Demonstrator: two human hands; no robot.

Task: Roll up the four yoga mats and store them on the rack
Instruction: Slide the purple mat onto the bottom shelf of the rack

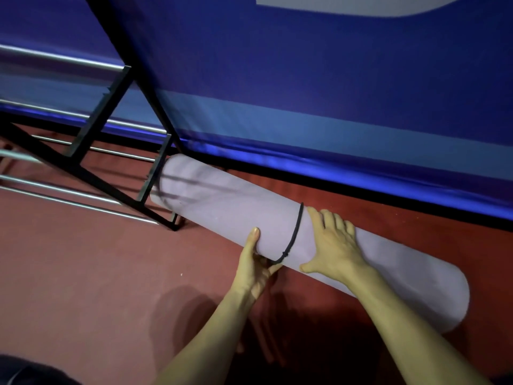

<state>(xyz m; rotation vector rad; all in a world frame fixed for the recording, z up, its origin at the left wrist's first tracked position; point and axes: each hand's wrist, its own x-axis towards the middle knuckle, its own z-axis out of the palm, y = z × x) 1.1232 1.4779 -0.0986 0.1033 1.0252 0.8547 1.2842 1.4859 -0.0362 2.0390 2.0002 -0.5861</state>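
The rolled mat (222,207) lies slantwise just above the red floor (83,273), far end touching the rack (83,173) at its lower corner, a black band (295,234) round its middle. The left hand (254,269) cups it from beneath, thumb clamped on top; the right hand (333,245) lies spread flat over it. To my eye it should go in level, end first, band kept snug. The silver bars (55,58) in view hold no mat I can see.
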